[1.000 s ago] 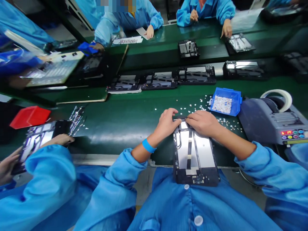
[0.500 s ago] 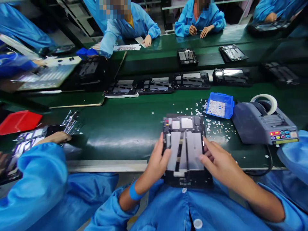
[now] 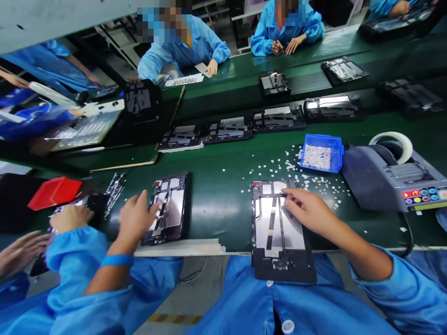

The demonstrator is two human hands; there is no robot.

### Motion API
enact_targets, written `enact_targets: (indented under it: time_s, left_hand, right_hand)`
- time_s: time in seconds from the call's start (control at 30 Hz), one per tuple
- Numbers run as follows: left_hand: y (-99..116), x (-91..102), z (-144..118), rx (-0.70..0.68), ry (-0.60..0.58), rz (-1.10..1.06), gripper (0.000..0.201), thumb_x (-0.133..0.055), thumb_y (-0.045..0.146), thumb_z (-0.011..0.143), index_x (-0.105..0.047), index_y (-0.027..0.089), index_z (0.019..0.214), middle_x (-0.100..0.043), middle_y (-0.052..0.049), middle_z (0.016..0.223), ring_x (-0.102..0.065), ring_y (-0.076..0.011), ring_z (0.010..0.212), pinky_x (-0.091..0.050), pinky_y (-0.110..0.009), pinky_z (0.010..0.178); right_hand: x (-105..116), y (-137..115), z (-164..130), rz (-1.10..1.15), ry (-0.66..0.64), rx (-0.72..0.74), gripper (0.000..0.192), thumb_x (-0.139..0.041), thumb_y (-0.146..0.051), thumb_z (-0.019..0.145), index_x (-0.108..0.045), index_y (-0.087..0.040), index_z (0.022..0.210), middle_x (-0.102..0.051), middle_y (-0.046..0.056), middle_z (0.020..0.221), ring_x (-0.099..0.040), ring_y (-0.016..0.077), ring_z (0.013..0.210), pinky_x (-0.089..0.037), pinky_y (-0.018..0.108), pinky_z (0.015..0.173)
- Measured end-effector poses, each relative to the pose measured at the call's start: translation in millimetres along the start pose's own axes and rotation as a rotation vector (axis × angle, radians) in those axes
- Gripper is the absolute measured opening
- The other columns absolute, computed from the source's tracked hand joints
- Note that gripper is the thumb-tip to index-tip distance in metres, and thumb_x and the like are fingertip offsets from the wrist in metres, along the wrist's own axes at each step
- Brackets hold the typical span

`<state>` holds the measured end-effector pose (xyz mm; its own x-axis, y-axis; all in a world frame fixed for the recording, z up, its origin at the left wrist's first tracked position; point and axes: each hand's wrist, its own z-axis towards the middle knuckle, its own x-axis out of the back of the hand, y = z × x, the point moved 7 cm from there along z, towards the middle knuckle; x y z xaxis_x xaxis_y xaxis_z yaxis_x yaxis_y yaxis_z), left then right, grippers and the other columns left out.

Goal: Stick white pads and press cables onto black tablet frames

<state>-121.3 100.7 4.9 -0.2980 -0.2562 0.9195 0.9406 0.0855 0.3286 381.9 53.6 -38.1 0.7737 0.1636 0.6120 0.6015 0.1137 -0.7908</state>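
Observation:
Directly in front of me, an opened tablet [image 3: 279,228] with silver battery plates and black strips overhangs the green belt's near edge. My right hand [image 3: 309,207] is at its upper right, index finger and thumb close together on the surface, other fingers curled; anything between the fingertips is too small to make out. To the left, a second opened tablet [image 3: 174,209] lies slightly turned on the belt. My left hand [image 3: 138,216], with a blue wristband, is at its left side, fingers apart, thumb overlapping the edge; whether it touches is unclear.
A blue tray [image 3: 323,163] of small white pieces stands at right, with loose bits around it. Beside it is a tape dispenser [image 3: 387,179]. Several more tablets [image 3: 228,129] line the belt. At left are a co-worker's hand [image 3: 71,218] and a red bin [image 3: 54,190].
My left hand has left the tablet before me and moved left. A second tablet now lies there on the belt. My right hand has shifted from the tablet's side to its upper right.

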Motion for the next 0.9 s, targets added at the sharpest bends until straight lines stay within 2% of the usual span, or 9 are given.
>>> enact_targets:
  time_s: [0.07, 0.1, 0.13, 0.2, 0.23, 0.3, 0.4, 0.6, 0.9]
  left_hand:
    - [52, -23.0, -7, -0.153, -0.034, 0.006, 0.049, -0.055, 0.054, 0.094, -0.067, 0.022, 0.128, -0.075, -0.011, 0.122, -0.063, -0.039, 0.126, -0.045, -0.067, 0.111]
    - [84, -39.3, -14, -0.234, -0.083, -0.009, 0.041, -0.056, 0.048, 0.095, -0.069, 0.024, 0.126, -0.075, -0.008, 0.123, -0.065, -0.0329, 0.122, -0.049, -0.057, 0.111]
    - [121, -57.6, -22, -0.343, -0.155, -0.031, 0.035, -0.058, 0.044, 0.096, -0.071, 0.027, 0.123, -0.076, -0.005, 0.118, -0.068, -0.0284, 0.116, -0.052, -0.048, 0.107]
    - [198, -91.4, -42, -0.643, -0.281, -0.022, 0.035, -0.05, 0.034, 0.104, -0.07, 0.024, 0.131, -0.075, -0.009, 0.116, -0.068, -0.0273, 0.107, -0.054, -0.044, 0.097]
    - [227, -103.0, -48, -0.724, -0.289, -0.008, 0.036, -0.049, 0.031, 0.105, -0.068, 0.023, 0.134, -0.074, -0.01, 0.117, -0.067, -0.0272, 0.105, -0.054, -0.043, 0.093]
    - [265, -120.1, -53, -0.787, -0.293, 0.024, 0.035, -0.05, 0.026, 0.105, -0.068, 0.02, 0.135, -0.072, -0.012, 0.117, -0.066, -0.0271, 0.101, -0.054, -0.042, 0.089]
    - [279, -131.5, -50, -0.77, -0.3, 0.051, 0.031, -0.055, 0.024, 0.103, -0.07, 0.018, 0.13, -0.071, -0.012, 0.118, -0.064, -0.0271, 0.101, -0.053, -0.042, 0.089]
    - [260, -132.2, -42, -0.677, -0.291, -0.006, 0.026, -0.055, 0.027, 0.105, -0.071, 0.017, 0.123, -0.072, -0.011, 0.111, -0.064, -0.0261, 0.1, -0.052, -0.04, 0.089]
    - [262, -137.0, -31, -0.674, -0.297, -0.101, 0.018, -0.057, 0.025, 0.104, -0.073, 0.019, 0.106, -0.072, -0.008, 0.101, -0.065, -0.0248, 0.097, -0.051, -0.039, 0.087]
  right_hand:
    - [-3, -1, 6, -0.032, 0.0, 0.01, 0.038, -0.053, -0.031, 0.097, -0.073, -0.018, 0.126, -0.076, 0.006, 0.095, -0.069, 0.0209, 0.082, -0.052, 0.034, 0.078]
    - [-5, -1, 10, -0.051, 0.004, 0.014, 0.038, -0.053, -0.03, 0.097, -0.074, -0.018, 0.126, -0.076, 0.007, 0.095, -0.07, 0.0215, 0.084, -0.053, 0.035, 0.079]
    - [-6, -1, 12, -0.071, 0.008, 0.018, 0.037, -0.053, -0.031, 0.097, -0.074, -0.018, 0.125, -0.076, 0.007, 0.095, -0.07, 0.0223, 0.086, -0.053, 0.035, 0.08]
    - [-8, 1, 16, -0.103, 0.013, 0.018, 0.037, -0.053, -0.031, 0.098, -0.074, -0.019, 0.125, -0.077, 0.007, 0.097, -0.071, 0.0234, 0.089, -0.053, 0.037, 0.082]
    - [-9, 2, 16, -0.111, 0.013, 0.018, 0.037, -0.054, -0.032, 0.098, -0.074, -0.019, 0.125, -0.077, 0.007, 0.097, -0.071, 0.0235, 0.089, -0.053, 0.037, 0.082]
    - [-9, 4, 16, -0.108, 0.018, 0.017, 0.036, -0.053, -0.032, 0.098, -0.075, -0.019, 0.125, -0.077, 0.007, 0.097, -0.071, 0.0231, 0.088, -0.054, 0.037, 0.082]
    - [-9, 7, 14, -0.091, 0.041, 0.018, 0.036, -0.052, -0.032, 0.099, -0.075, -0.019, 0.123, -0.077, 0.007, 0.097, -0.072, 0.0228, 0.089, -0.054, 0.036, 0.083]
    - [-10, 11, 13, -0.101, 0.077, 0.011, 0.036, -0.051, -0.031, 0.099, -0.077, -0.02, 0.121, -0.078, 0.008, 0.101, -0.072, 0.0233, 0.092, -0.054, 0.036, 0.084]
    - [-11, 8, 17, -0.138, 0.024, -0.007, 0.034, -0.053, -0.03, 0.099, -0.076, -0.02, 0.122, -0.078, 0.008, 0.104, -0.072, 0.0244, 0.095, -0.053, 0.037, 0.086]
